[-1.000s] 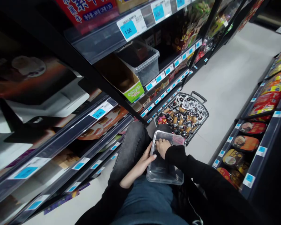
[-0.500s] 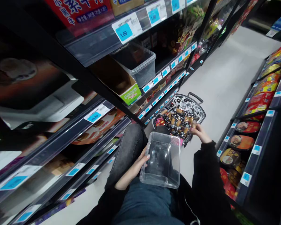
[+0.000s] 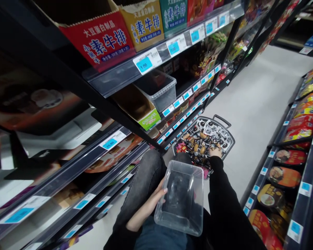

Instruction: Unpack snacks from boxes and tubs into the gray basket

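So the left hand point(image 3: 156, 198) is gripping the clear tub point(image 3: 181, 198) by its near-left wall, thumb hooked over the rim, fingers under or behind it. The tub sits on the person's lap, tilted a bit, and looks empty (you can see the dark trousers straight through it).

The right hand point(image 3: 215, 152) is stretched out past the tub into the basket point(image 3: 228, 125) on the floor, fingers down among the wrapped snacks point(image 3: 200, 144). Can't tell if it has closed on a packet or is just resting on the pile, since only the back of the hand shows past the black sleeve.

The basket stands just in front of the knees, right up against the bottom of the left shelf point(image 3: 114, 78), and it's heaped with small brown and black-and-white packets. On that shelf higher up there's a second clear bin point(image 3: 160, 91) next to an open carton point(image 3: 139, 107) with a green front, plus blue price tags point(image 3: 144, 64) along every edge. Across the aisle on the right, round bowl packs point(image 3: 284, 176) line the low shelf.
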